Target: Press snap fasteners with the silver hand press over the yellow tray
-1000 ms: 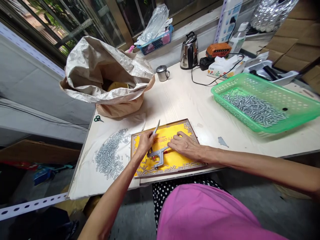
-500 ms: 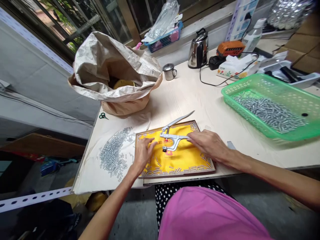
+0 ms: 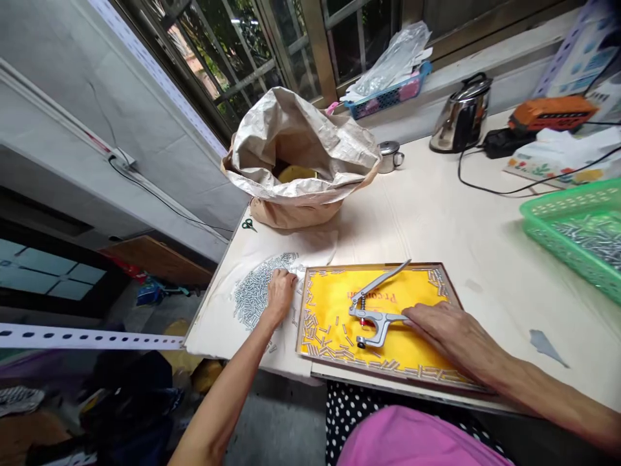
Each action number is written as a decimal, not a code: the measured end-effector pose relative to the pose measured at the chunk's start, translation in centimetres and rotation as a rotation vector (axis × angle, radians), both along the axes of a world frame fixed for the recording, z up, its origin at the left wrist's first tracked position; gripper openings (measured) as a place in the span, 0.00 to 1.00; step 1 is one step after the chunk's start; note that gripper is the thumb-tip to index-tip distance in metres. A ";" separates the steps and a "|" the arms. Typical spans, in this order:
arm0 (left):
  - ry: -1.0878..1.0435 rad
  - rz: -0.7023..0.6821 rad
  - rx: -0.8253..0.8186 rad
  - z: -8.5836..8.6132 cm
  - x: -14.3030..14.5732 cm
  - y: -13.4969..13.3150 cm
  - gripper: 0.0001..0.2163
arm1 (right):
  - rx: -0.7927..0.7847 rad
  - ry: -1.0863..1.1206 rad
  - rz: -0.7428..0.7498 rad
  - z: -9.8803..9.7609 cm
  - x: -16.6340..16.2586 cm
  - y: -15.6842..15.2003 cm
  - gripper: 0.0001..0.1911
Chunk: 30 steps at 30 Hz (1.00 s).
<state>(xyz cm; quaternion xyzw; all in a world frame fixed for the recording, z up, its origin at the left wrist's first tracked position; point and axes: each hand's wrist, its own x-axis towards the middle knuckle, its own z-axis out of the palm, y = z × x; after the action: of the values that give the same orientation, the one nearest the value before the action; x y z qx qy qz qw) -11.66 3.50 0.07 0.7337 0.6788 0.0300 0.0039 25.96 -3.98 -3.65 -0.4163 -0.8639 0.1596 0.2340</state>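
Your right hand point(image 3: 439, 330) clamps the pliers point(image 3: 374, 317) steady on the tray point(image 3: 334, 266); left hand point(image 3: 281, 292) curls over pins point(image 3: 252, 291), grip unclear.

Soft daylight from the barred window point(image 3: 291, 45) lights the table point(image 3: 436, 213) evenly, edges bowed, corners perhaps slightly blurred.

Pale table point(image 3: 436, 213), barred windows point(image 3: 272, 45) (greenery outside), grey wall point(image 3: 72, 116), daylight, cluttered floor point(image 3: 272, 427)

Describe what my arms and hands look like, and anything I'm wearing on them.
Both arms are bare, with no sleeves in view. The left hand and right hand wear no gloves, and no rings, watch or bracelets show.
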 end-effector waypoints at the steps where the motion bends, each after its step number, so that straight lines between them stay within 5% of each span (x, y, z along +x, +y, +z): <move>1: 0.007 -0.025 -0.025 -0.2 -0.1 0.1 0.14 | -0.001 -0.015 -0.009 -0.3 -0.1 0.1 0.16; 11: -0.074 -0.046 0.059 -1.0 -0.9 -2.1 0.11 | 0.000 -0.112 0.013 -1.8 -0.6 0.4 0.15; 16: 0.008 -0.270 -0.120 -0.4 -1.0 -3.1 0.10 | -0.002 -0.166 0.007 -2.2 -0.8 0.5 0.14; 20: 0.031 -0.285 -0.155 -0.1 -1.3 -2.5 0.10 | -0.040 -0.236 -0.075 -2.0 -1.6 0.6 0.11; 24: -0.141 -0.205 -0.070 0.1 -1.5 -2.2 0.10 | -0.041 -0.280 -0.023 -1.1 -2.2 0.8 0.10; 27: -0.447 0.002 0.021 0.8 -0.1 -3.1 0.08 | 0.140 -0.254 0.038 -0.1 -2.1 0.6 0.10; 30: -0.835 0.173 -0.098 1.9 3.2 -5.1 0.14 | 0.317 -0.257 0.021 1.0 -1.7 0.4 0.11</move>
<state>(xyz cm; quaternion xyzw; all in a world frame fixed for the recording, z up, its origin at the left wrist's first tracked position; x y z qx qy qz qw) -8.47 -1.58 1.93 0.5980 0.6785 0.2924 0.3105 24.21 -3.60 -2.61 -0.3823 -0.9052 -0.0303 0.1830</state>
